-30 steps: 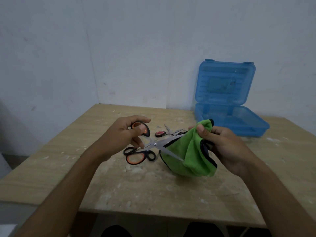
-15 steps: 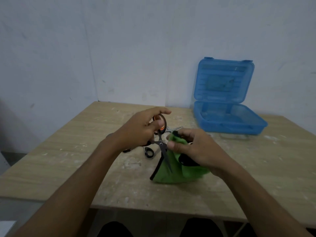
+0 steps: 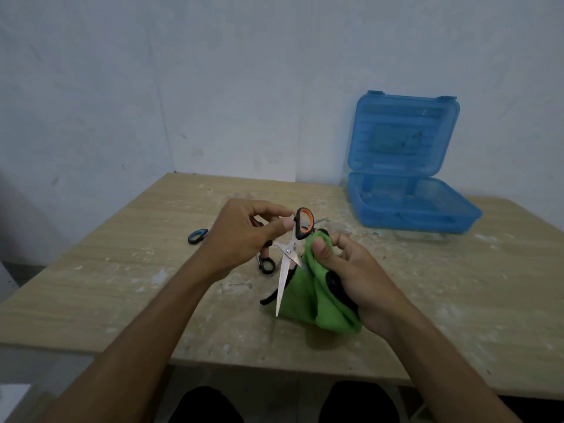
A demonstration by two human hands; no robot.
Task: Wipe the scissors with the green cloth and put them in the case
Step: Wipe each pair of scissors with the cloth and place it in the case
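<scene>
My left hand grips black-and-orange scissors by the handles, blades spread, one blade pointing down towards me. My right hand holds the green cloth with black trim, thumb pinching it against the other blade just right of the pivot. The cloth's lower part rests on the wooden table. The blue plastic case stands open at the back right, lid upright against the wall.
Another pair of scissors lies on the table behind my left hand; a blue-black handle shows to the left and a black ring below the hand. A blade tip pokes out behind the held scissors.
The held scissors have swung from lying sideways to pointing down towards me. My right hand moved the cloth in from the right onto the blade near the pivot.
</scene>
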